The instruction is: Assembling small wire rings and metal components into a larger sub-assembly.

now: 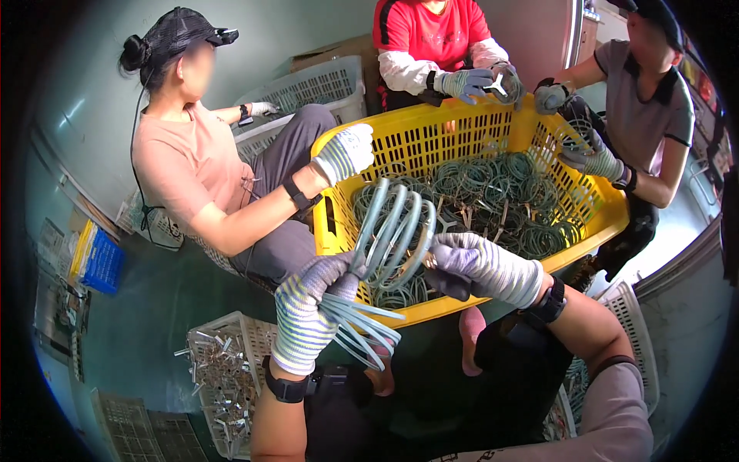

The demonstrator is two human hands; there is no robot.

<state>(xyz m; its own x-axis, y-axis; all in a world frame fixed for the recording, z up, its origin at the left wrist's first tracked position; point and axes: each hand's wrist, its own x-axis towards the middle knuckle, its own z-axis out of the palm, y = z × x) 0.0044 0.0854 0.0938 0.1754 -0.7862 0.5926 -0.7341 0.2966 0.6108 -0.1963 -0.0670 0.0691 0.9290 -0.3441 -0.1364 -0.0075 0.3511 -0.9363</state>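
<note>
My left hand (306, 312), in a striped glove with grey fingers, is closed round a bunch of grey-blue rings (399, 231). Several loops fan upward from this grip, and more hang below it. At the bunch's right side, my right hand (493, 266), gloved the same way, pinches the edge of a ring. A small brownish piece shows at those fingertips, too small to name. Just beyond both hands stands a yellow slotted basket (446, 309), holding a tangled heap of similar rings (493, 185).
Three people in gloves work round the basket. At lower left, a pale crate (258, 339) holds small metal pieces (223, 381). Another pale crate (635, 331) stands by my right arm. Behind the left person is a grey crate (327, 81); a blue bin (102, 262) sits far left.
</note>
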